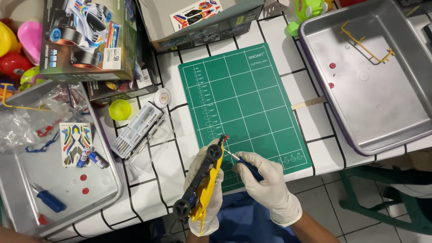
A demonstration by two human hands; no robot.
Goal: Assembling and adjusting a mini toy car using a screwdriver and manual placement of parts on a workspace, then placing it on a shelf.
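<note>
My left hand (pixel 208 198), in a white glove, grips a yellow toy car chassis (pixel 203 182) with black wheels, held on its side over the table's front edge. My gloved right hand (pixel 267 186) holds a small screwdriver (pixel 240 160) with a dark blue handle. Its metal tip points at the front end of the chassis, where a small red part (pixel 225 137) shows. Both hands hover over the near edge of a green cutting mat (pixel 245 101).
A metal tray (pixel 382 130) at right holds a yellow plastic frame (pixel 366 45) and two red bits. A left tray (pixel 27 211) holds a sticker sheet, small tubes and a blue tool. A screwdriver set case (pixel 137 130), a yellow cap (pixel 119 109) and kit boxes (pixel 87 36) lie behind.
</note>
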